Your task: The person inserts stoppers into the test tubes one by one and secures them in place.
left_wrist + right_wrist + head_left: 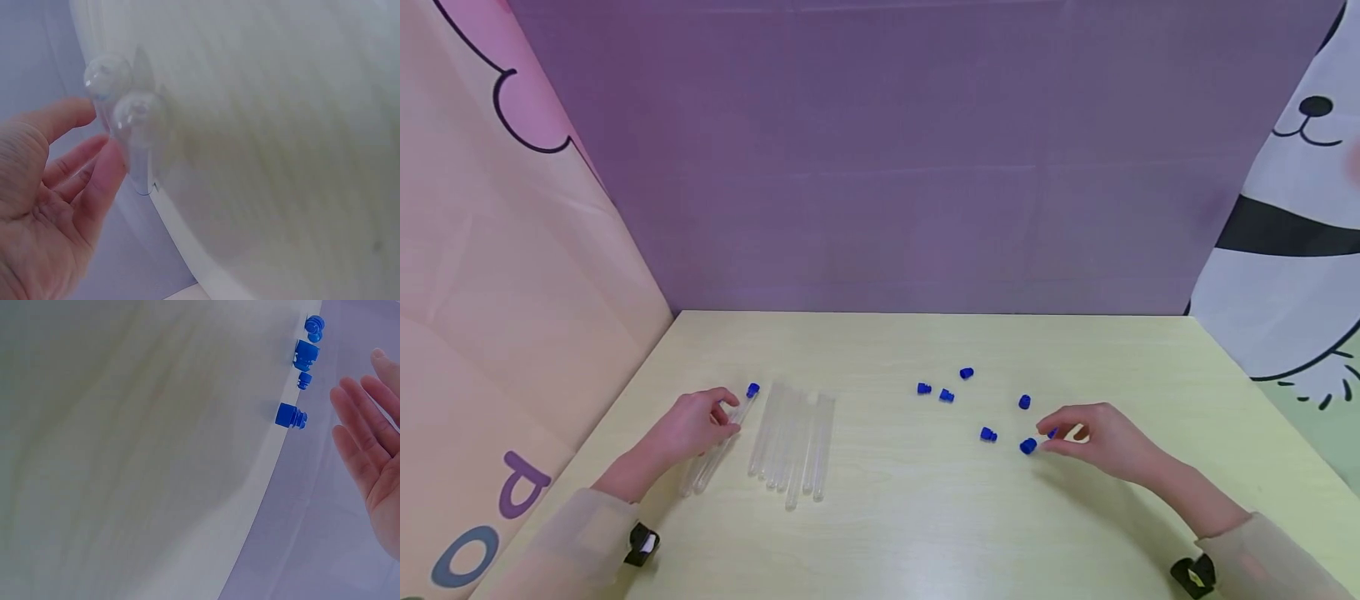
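On the left, my left hand (pixel 700 423) is at two clear test tubes (pixel 709 467) lying side by side; one carries a blue cap (pixel 752 389) at its far end. The left wrist view shows the tubes' rounded ends (pixel 139 119) beside the fingertips, with the fingers loosely bent and not wrapped round a tube. My right hand (pixel 1105 440) hovers at the right over loose blue stoppers, thumb and fingers apart. One blue stopper (pixel 1052 433) shows in the gap between them, another stopper (pixel 1027 447) just past the fingertips. In the right wrist view the palm holds nothing.
A row of clear tubes without caps (pixel 793 446) lies just right of the left hand. More blue stoppers (pixel 947 396) are scattered across the middle right of the pale tabletop (pixel 895 533). A purple backdrop (pixel 910 167) rises behind the table's far edge.
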`<state>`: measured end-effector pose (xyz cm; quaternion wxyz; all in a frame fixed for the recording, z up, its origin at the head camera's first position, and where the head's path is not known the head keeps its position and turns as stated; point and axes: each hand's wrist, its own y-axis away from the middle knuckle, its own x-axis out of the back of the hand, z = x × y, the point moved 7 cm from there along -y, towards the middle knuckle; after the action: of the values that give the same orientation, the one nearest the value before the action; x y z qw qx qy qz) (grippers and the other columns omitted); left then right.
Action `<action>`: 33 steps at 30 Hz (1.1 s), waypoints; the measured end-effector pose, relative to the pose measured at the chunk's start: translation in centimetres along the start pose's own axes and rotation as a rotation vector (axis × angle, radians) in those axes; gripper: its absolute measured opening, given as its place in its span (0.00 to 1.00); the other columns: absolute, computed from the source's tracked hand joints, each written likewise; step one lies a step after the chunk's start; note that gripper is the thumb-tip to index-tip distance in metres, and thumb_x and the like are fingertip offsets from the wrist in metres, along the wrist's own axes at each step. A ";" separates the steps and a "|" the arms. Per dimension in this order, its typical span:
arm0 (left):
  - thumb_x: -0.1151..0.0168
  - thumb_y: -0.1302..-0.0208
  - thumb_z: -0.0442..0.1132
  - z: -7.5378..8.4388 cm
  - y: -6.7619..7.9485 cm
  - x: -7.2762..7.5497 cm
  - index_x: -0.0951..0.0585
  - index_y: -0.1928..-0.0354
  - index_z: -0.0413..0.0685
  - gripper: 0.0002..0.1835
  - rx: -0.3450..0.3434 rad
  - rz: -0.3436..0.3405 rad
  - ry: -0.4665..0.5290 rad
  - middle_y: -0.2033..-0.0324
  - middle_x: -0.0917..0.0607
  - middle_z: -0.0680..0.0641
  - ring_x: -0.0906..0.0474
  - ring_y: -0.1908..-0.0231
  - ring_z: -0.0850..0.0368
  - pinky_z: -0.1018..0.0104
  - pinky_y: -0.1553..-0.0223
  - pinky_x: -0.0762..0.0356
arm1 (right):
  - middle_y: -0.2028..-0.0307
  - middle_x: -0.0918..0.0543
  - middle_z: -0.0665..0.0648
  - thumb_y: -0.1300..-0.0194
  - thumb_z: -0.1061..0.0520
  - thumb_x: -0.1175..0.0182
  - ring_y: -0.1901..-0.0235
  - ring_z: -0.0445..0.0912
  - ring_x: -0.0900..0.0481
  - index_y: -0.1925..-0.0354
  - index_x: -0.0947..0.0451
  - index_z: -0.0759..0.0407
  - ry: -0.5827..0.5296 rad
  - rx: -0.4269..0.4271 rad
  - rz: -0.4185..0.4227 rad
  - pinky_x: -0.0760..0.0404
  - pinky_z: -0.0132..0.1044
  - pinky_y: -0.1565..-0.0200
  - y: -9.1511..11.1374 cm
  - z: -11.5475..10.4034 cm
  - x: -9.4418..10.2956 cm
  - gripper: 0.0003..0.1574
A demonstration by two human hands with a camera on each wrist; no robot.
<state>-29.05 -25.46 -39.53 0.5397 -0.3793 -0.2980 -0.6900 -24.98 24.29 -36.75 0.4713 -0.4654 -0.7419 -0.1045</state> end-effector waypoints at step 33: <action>0.31 0.42 0.34 1.3 0.4 2.1 0.19 0.56 0.36 0.14 -0.101 0.120 -0.075 0.75 0.21 0.52 0.26 0.74 0.57 0.65 0.75 0.28 | 0.64 0.14 0.51 0.44 0.60 0.29 0.67 0.35 0.20 0.58 0.16 0.62 0.050 -0.069 -0.017 0.19 0.35 0.67 -0.1 3.0 1.1 0.13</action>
<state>-28.65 -25.56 -37.10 0.5488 -0.4487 -0.2595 -0.6558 -26.96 26.68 -37.40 0.4724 -0.4725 -0.7297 -0.1454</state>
